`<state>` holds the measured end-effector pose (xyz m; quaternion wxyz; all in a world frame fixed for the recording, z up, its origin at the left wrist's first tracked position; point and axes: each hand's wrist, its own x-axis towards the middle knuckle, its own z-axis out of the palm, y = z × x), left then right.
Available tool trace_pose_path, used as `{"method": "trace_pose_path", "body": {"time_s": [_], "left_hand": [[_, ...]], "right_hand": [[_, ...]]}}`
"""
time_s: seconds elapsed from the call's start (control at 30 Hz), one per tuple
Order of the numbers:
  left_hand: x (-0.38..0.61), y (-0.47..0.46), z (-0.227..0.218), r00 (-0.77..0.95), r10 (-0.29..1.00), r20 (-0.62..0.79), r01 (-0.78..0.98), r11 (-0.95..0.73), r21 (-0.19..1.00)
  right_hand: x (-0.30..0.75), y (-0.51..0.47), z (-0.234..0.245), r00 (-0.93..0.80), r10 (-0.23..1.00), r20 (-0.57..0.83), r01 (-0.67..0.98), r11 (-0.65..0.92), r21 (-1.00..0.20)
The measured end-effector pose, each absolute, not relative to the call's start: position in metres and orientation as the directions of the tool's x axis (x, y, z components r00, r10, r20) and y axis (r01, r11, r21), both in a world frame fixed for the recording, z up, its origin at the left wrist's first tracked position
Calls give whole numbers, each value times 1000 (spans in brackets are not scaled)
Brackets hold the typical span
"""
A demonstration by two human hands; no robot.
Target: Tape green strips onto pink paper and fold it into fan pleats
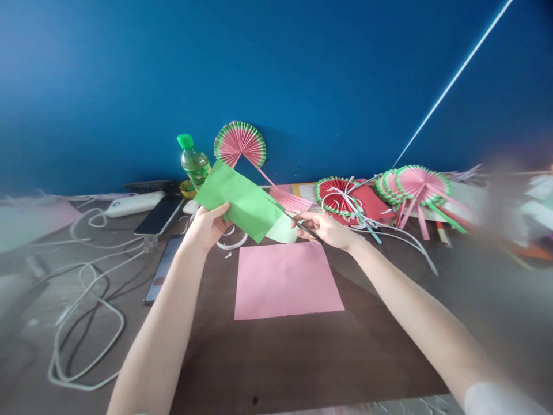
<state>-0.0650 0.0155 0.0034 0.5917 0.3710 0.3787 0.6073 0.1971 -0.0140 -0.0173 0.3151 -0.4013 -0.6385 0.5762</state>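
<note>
My left hand [208, 226] is closed on the lower edge of a folded green paper sheet [242, 199], held up above the table. My right hand [325, 229] grips a thin dark tool, seemingly scissors [298, 222], with its tip at the green sheet's right end. A pink paper sheet [286, 280] lies flat on the brown table [302, 357] just below both hands.
Pink-and-green pleated paper fans [240, 143] [417, 185] and loose paper strips lie at the back and right. A green-capped bottle [194, 161], two phones [161, 214], a white power bank and looping white cables [86, 311] occupy the left. A blue wall stands behind.
</note>
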Motion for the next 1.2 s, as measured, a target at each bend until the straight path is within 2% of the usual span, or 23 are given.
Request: {"method": "trace_pose_path", "body": {"time_s": [0.47, 0.67, 1.2], "left_hand": [[-67, 17, 1, -6, 1000, -2, -450, -1, 893], [-62, 14, 2, 5, 1000, -28, -429, 27, 903], [-52, 12, -5, 65, 995, -77, -432, 97, 897]], "right_hand": [[198, -17, -13, -474, 878, -69, 199, 31, -979], [197, -16, -15, -517, 855, -34, 212, 89, -973], [194, -19, -11, -504, 862, -56, 214, 62, -975]]}}
